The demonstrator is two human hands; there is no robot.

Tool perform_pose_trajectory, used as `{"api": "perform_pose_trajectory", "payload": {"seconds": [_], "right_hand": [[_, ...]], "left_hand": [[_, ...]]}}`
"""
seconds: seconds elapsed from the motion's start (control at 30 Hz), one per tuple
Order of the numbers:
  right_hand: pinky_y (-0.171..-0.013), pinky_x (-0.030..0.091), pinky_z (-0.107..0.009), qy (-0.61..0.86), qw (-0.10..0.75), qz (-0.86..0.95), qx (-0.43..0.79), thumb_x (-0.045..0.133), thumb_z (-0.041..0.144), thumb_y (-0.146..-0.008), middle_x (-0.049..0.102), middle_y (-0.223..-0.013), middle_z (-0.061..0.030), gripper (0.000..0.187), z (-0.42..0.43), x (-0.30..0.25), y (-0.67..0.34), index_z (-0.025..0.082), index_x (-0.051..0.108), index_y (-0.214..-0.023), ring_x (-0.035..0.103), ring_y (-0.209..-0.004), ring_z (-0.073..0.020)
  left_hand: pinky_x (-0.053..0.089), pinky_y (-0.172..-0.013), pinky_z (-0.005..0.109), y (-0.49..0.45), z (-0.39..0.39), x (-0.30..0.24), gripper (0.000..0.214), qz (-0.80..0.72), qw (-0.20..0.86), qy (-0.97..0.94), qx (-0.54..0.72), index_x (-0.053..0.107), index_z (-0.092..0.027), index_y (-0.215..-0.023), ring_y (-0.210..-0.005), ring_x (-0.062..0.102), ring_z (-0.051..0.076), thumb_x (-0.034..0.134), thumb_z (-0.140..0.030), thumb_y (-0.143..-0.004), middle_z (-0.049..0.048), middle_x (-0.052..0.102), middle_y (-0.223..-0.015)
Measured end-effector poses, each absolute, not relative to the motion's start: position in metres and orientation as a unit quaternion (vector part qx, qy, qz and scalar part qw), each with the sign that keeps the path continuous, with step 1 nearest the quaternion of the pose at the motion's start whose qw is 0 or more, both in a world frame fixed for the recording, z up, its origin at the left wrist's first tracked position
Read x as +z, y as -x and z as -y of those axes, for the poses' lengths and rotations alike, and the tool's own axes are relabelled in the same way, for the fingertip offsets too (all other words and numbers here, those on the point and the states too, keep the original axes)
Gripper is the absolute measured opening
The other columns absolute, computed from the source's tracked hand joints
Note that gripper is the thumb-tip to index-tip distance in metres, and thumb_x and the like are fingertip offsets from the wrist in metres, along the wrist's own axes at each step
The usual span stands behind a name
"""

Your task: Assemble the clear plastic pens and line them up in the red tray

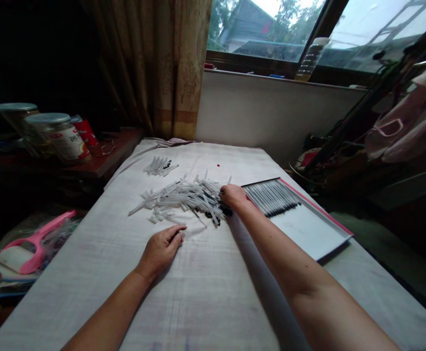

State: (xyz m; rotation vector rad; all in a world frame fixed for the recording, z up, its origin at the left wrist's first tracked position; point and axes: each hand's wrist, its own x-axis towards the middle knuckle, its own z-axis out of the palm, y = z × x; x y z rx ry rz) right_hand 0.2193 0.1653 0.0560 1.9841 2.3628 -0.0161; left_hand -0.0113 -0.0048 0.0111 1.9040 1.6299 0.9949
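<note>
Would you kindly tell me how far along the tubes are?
Done: a row of tubes lies at the far end of the tray. In hand: the right hand is in the pile; the left hand rests on the cloth. Left: the large pile and a small bunch behind it.

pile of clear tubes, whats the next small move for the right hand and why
Probably close the right hand on a tube at the right edge of the pile and carry it to the tray beside it: the hand rests on the pile, and a neat row of tubes fills the tray's far end.
</note>
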Motion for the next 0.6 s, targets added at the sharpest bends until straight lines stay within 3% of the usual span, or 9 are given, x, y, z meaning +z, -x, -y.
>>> {"api": "perform_pose_trajectory", "payload": {"seconds": [0.1, 0.2, 0.4, 0.5, 0.6], "right_hand": [[-0.08, 0.047, -0.028, -0.656, 0.032, -0.754, -0.004, 0.048, 0.024, -0.09, 0.072, -0.107, -0.0188, 0.032, -0.165, 0.06, -0.219, 0.014, 0.074, -0.105, 0.068, -0.1, -0.0241], [-0.078, 0.048, -0.028, -0.668, 0.007, -0.744, 0.005, 0.044, 0.031, -0.093, 0.072, -0.109, -0.0141, 0.035, -0.155, 0.064, -0.224, 0.02, 0.073, -0.108, 0.068, -0.099, -0.0234], [-0.079, 0.048, -0.026, -0.573, -0.196, -0.792, -0.074, 0.054, 0.032, -0.09, 0.073, -0.104, -0.0059, 0.026, -0.093, 0.048, -0.221, 0.025, 0.073, -0.106, 0.066, -0.09, -0.0183], [-0.073, 0.048, -0.026, -0.49, -0.232, -0.832, -0.118, 0.056, 0.03, -0.089, 0.072, -0.1, -0.0061, 0.024, -0.056, 0.036, -0.208, 0.026, 0.073, -0.106, 0.065, -0.079, -0.0167], [-0.069, 0.048, -0.026, -0.432, -0.217, -0.865, -0.136, 0.058, 0.029, -0.088, 0.072, -0.098, -0.0068, 0.023, -0.031, 0.028, -0.194, 0.027, 0.073, -0.106, 0.066, -0.079, -0.0179]], "left_hand": [[0.056, -0.072, 0.027, 0.011, 0.005, 0.011, 0.037, -0.588, 0.235, -0.685, 0.361, 0.072, -0.02, -0.107, -0.069, 0.071, 0.017, 0.047, -0.039, -0.087, 0.004, 0.077, -0.086], [0.056, -0.072, 0.027, 0.012, 0.004, 0.009, 0.037, -0.586, 0.245, -0.681, 0.364, 0.072, -0.02, -0.107, -0.069, 0.071, 0.017, 0.047, -0.039, -0.087, 0.0041, 0.077, -0.089], [0.055, -0.082, 0.03, 0.015, 0.001, 0.004, 0.036, -0.577, 0.238, -0.673, 0.398, 0.072, -0.02, -0.106, -0.093, 0.07, 0.02, 0.052, -0.043, -0.087, 0.0064, 0.075, -0.102], [0.057, -0.071, 0.029, 0.015, 0.001, 0.006, 0.043, -0.563, 0.277, -0.644, 0.438, 0.07, -0.018, -0.11, -0.084, 0.069, 0.019, 0.054, -0.05, -0.086, 0.0088, 0.073, -0.102], [0.055, -0.06, 0.026, 0.016, 0.004, 0.013, 0.046, -0.546, 0.344, -0.603, 0.469, 0.071, -0.017, -0.096, -0.071, 0.066, 0.016, 0.054, -0.058, -0.084, 0.01, 0.072, -0.101]]}}
